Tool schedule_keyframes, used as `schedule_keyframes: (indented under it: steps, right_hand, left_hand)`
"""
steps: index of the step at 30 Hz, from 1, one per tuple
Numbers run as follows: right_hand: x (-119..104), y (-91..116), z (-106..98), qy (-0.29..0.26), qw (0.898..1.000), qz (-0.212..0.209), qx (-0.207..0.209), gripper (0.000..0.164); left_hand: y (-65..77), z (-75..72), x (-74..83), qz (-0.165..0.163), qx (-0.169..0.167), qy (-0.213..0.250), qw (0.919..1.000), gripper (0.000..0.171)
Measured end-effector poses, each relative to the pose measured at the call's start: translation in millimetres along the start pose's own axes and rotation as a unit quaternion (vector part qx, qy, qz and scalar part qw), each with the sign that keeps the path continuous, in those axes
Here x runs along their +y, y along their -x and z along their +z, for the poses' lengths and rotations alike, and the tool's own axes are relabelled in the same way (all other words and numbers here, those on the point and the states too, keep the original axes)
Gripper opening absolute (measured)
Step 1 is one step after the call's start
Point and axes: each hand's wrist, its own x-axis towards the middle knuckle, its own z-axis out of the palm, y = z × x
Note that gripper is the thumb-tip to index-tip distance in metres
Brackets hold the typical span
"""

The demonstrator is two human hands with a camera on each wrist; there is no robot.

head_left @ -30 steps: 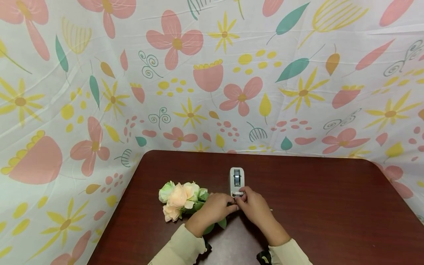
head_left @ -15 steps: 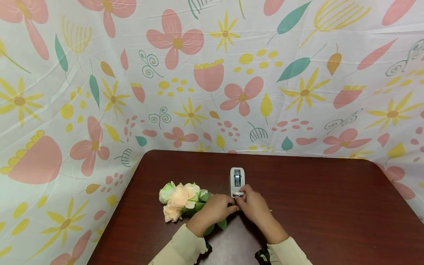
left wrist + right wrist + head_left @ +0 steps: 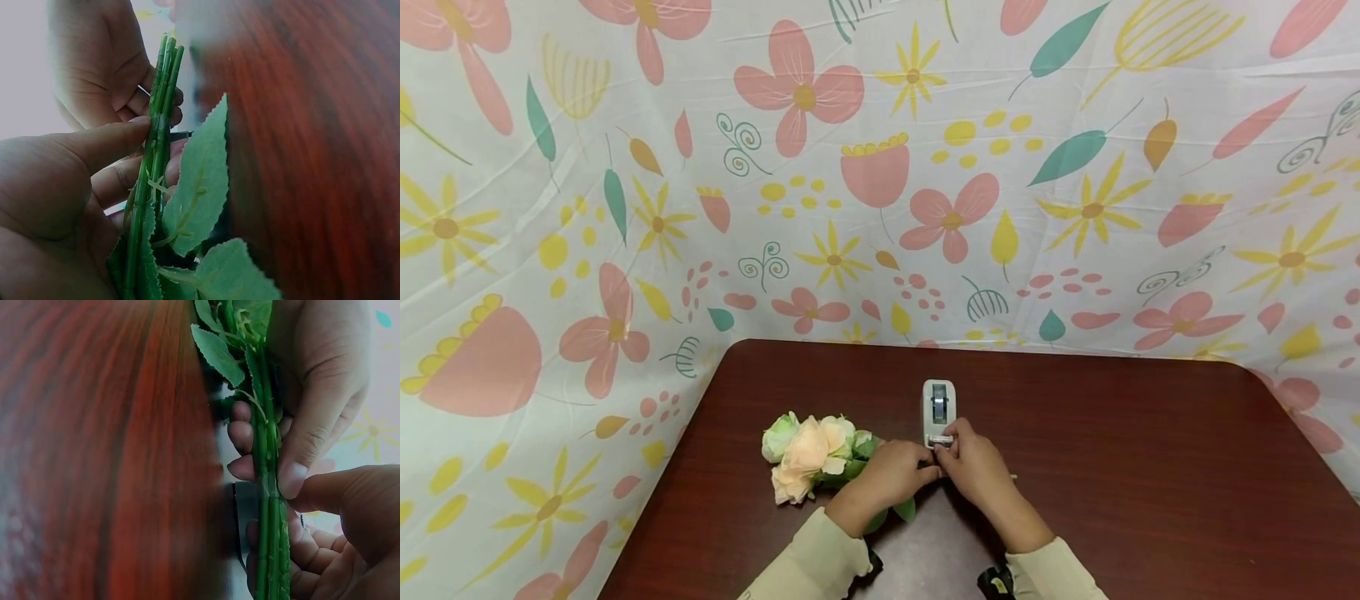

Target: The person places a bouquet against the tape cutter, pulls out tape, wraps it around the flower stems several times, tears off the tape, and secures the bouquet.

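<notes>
A bunch of artificial flowers (image 3: 808,448), peach and pale green, lies across the table with its blooms to the left. My left hand (image 3: 891,473) grips its green stems (image 3: 270,522), fingers beneath and thumb on top. From the other side my right hand (image 3: 981,468) holds the stems, its thumb tip meeting the left thumb, fingers curled behind. A shiny band of clear tape (image 3: 159,122) lies across the stems under the thumbs. Just beyond the hands stands a white tape dispenser (image 3: 937,431), its cutter end close to the right fingertips.
The dark red-brown wooden table (image 3: 1112,467) extends to the right and in front of the hands. A white cloth (image 3: 880,167) with printed flowers hangs behind the table and along its left side. Green leaves (image 3: 200,181) stick out from the stems beside the left hand.
The hands stay on the stems and barely move. The whole head view has shifted very slightly.
</notes>
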Motion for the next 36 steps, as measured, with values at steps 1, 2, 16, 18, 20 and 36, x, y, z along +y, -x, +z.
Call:
schedule_keyframes:
  steps: [1,2,16,18,20,36]
  right_hand:
    - [0.3,0.0,0.3,0.000,1.000,0.003,-0.001,0.024]
    - [0.5,-0.2,0.5,0.002,1.000,-0.002,0.001,0.024]
    - [-2.0,1.7,2.6,0.011,1.000,-0.006,0.008,0.021]
    - [-2.1,1.7,2.7,0.012,1.000,-0.008,0.008,0.020]
    - [-2.0,2.0,2.6,0.012,1.000,-0.008,0.008,0.020]
    - [-2.0,2.9,0.7,0.009,1.000,-0.006,0.002,0.023]
  left_hand:
    - [-0.1,0.3,0.1,-0.001,0.001,-0.001,1.0000,0.022]
    - [0.0,0.3,0.2,-0.001,0.001,0.000,1.0000,0.022]
    - [1.6,-0.5,2.4,0.003,0.016,-0.008,0.9998,0.023]
    - [1.2,-0.5,2.3,0.003,0.018,-0.010,0.9998,0.024]
    - [1.0,0.0,2.3,0.003,0.019,-0.012,0.9997,0.024]
    - [0.6,1.0,-0.2,0.012,0.002,-0.001,0.9999,0.028]
